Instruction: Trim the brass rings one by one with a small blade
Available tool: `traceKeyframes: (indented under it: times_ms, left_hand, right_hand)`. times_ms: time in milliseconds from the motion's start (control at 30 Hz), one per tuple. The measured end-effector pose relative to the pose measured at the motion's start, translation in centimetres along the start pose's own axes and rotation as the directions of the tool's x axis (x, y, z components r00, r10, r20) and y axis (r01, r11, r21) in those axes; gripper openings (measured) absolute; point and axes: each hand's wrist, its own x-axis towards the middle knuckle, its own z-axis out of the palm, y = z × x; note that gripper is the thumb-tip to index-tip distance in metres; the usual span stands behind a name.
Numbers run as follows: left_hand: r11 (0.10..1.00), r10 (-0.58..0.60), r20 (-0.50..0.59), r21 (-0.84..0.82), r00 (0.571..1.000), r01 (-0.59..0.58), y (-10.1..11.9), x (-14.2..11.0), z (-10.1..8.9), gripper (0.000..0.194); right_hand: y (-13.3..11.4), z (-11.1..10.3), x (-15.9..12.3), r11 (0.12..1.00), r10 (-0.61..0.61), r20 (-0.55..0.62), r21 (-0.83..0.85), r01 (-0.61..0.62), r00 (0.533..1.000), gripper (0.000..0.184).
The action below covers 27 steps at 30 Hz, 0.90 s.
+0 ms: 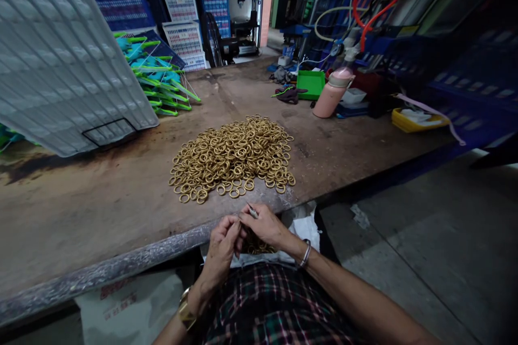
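Note:
A heap of brass rings lies on the worn wooden workbench. Both my hands are together just below the bench's front edge, above my lap. My left hand has its fingers pinched closed on something small that I cannot make out. My right hand is closed on a thin metal tool whose tip points up toward the rings. More brass rings sit in a white bag under my hands.
A white slotted crate leans at the left. Green and blue plastic parts are stacked behind it. A pink bottle, a green tray and a yellow tray stand at the right. Concrete floor lies to the right.

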Motion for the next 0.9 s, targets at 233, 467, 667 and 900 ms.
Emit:
traceKeyframes:
  times_ms: [233,467,667,900]
  left_hand:
    - [0.991,0.013,0.003,-0.130,1.000,-0.013,-0.9,0.0,-0.2,0.028]
    - [0.982,0.004,0.010,-0.189,1.000,-0.002,-0.7,-0.2,-0.3,0.027]
    - [0.983,-0.006,-0.044,-0.186,0.999,-0.002,-0.5,0.0,-0.5,0.029]
    - [0.993,0.006,-0.043,-0.116,0.999,-0.011,-0.4,-0.1,-0.4,0.032]
  right_hand:
    - [0.7,0.1,0.1,0.997,-0.010,0.078,0.079,0.004,0.997,0.020]
    - [0.5,0.1,0.1,0.998,-0.053,0.006,-0.039,0.054,0.999,0.022]
    - [1.1,0.5,-0.6,0.808,-0.228,0.116,-0.532,0.254,0.967,0.016]
    - [1.1,0.5,-0.7,0.697,-0.190,0.171,-0.670,0.256,0.967,0.025]
